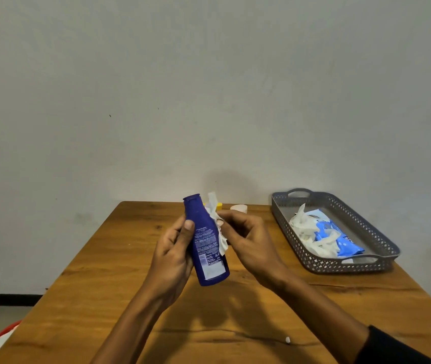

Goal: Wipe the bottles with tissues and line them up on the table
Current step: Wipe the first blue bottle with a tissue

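Small white scrap (pixel 287 339) lies near front edge of brown wooden desk (pixel 109 258). Above desk centre, left hand (pixel 173 254) has its grip curled round dark blue plastic lotion bottle (pixel 207 241), held tilted, cap up, thumb on label. Right hand (pixel 248 239) pinches crumpled white tissue (pixel 218 227) against bottle's right side. Further right, grey perforated plastic tray (pixel 377 232) holds blue wipes pack (pixel 340 239) & used tissues (pixel 305 227). At far edge, partly hidden: yellow item (pixel 219 205), pale cap (pixel 239 208).

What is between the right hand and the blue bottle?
In the head view, a crumpled white tissue, pinched by the right hand, lies against the blue bottle.
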